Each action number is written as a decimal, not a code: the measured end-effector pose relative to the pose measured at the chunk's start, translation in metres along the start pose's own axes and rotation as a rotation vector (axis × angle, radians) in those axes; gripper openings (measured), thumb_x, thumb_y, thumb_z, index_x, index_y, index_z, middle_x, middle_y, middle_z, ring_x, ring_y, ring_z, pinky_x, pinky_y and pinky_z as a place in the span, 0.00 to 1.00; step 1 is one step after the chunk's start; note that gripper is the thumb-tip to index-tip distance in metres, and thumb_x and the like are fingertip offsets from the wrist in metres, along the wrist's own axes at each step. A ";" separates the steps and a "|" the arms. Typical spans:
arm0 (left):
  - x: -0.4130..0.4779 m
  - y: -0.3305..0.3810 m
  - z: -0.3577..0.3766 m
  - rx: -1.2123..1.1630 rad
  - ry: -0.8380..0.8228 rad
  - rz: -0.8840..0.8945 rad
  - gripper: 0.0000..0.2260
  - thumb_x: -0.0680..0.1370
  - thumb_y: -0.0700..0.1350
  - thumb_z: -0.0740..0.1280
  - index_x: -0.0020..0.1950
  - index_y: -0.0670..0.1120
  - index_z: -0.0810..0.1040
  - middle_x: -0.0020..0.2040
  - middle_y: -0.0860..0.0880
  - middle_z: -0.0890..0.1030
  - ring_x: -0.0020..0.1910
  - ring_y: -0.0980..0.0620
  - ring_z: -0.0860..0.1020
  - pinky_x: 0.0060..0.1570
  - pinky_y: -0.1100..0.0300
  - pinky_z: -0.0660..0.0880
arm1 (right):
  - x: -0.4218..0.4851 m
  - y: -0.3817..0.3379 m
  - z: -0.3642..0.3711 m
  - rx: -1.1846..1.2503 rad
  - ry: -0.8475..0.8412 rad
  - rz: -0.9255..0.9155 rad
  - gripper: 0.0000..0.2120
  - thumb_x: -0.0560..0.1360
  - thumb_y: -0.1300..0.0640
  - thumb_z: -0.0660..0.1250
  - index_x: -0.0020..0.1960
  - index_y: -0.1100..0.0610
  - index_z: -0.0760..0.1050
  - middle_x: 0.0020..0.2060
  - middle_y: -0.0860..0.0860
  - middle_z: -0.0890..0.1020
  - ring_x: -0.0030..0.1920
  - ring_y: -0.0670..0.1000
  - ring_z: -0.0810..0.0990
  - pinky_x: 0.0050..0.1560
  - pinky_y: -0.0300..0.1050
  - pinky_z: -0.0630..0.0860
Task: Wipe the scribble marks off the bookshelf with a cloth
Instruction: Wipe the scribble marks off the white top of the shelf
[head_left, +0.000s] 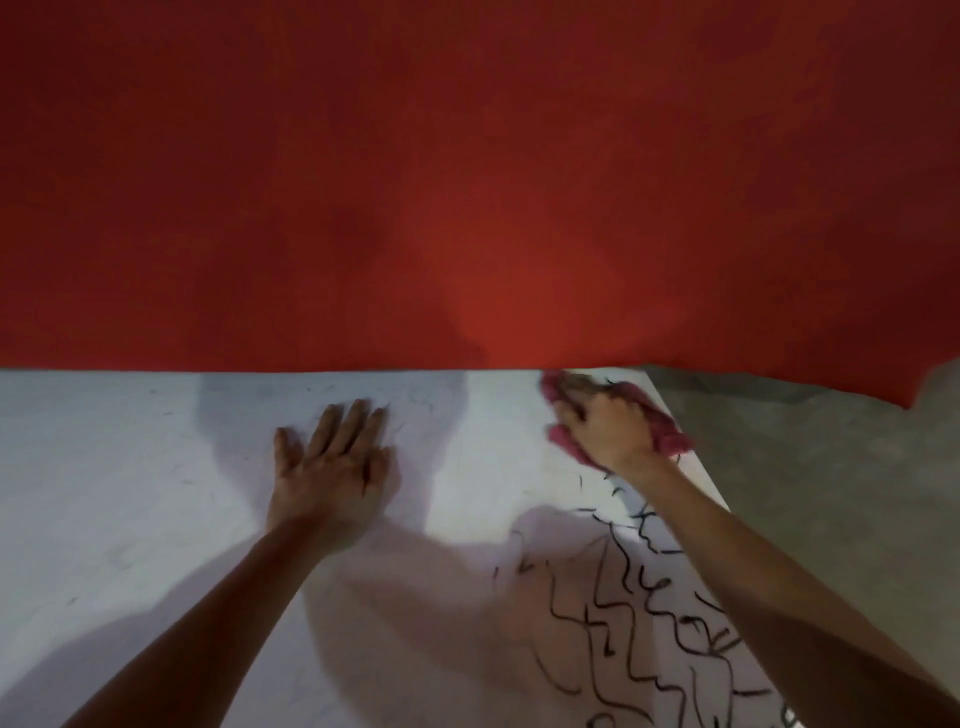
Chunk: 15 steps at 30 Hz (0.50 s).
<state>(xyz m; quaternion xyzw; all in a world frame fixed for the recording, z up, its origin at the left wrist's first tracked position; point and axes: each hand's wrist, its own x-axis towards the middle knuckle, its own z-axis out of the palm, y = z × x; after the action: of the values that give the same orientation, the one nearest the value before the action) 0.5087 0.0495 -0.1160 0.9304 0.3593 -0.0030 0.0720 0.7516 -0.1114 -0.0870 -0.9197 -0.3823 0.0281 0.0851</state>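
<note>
Black wavy scribble marks (649, 623) cover the near right part of the white flat bookshelf panel (130, 493), running from its near edge up toward its far right corner. Both bare forearms reach over the panel from the near side.

The left hand (332, 467) lies palm down at the middle of the panel, fingers (353, 421) straight and spread, holding nothing; it appears to brace. The right hand (608, 426) is at the panel's far right corner, fingers curled over a crumpled pink cloth (670, 436) and pressing it to the surface. That hand is blurred, so the exact grip cannot be made out.

Progress, as judged: the left and middle of the panel show only faint grey specks and smears, and the far right corner reads mostly clean. The dense block of marks on the near right is untouched, so a substantial share of the wiping is left.

A plain red wall (467, 182) rises behind the panel's far edge; grey floor (831, 493) shows beyond its right edge.
</note>
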 end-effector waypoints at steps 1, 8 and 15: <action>-0.001 0.001 0.000 -0.001 0.004 0.002 0.41 0.64 0.60 0.24 0.78 0.58 0.41 0.78 0.57 0.41 0.77 0.55 0.41 0.72 0.44 0.42 | 0.002 0.020 -0.005 0.000 0.035 0.130 0.20 0.81 0.47 0.54 0.72 0.48 0.66 0.68 0.53 0.73 0.65 0.58 0.73 0.65 0.53 0.68; 0.002 0.001 0.001 0.000 0.006 -0.007 0.41 0.64 0.60 0.25 0.78 0.58 0.42 0.78 0.57 0.41 0.77 0.55 0.42 0.73 0.43 0.43 | 0.002 -0.031 0.013 0.011 0.088 0.267 0.21 0.78 0.46 0.55 0.67 0.52 0.70 0.66 0.54 0.73 0.68 0.55 0.69 0.68 0.54 0.58; -0.001 0.001 -0.001 -0.013 -0.006 -0.011 0.37 0.68 0.61 0.28 0.78 0.58 0.41 0.78 0.58 0.41 0.77 0.55 0.42 0.73 0.45 0.41 | -0.001 -0.027 0.016 -0.005 -0.013 -0.178 0.21 0.81 0.47 0.53 0.74 0.43 0.62 0.73 0.40 0.64 0.73 0.46 0.62 0.70 0.52 0.56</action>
<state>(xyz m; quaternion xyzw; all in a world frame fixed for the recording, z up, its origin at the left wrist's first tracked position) 0.5092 0.0481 -0.1145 0.9279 0.3643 -0.0040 0.0791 0.7303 -0.0909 -0.0974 -0.8820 -0.4633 0.0257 0.0825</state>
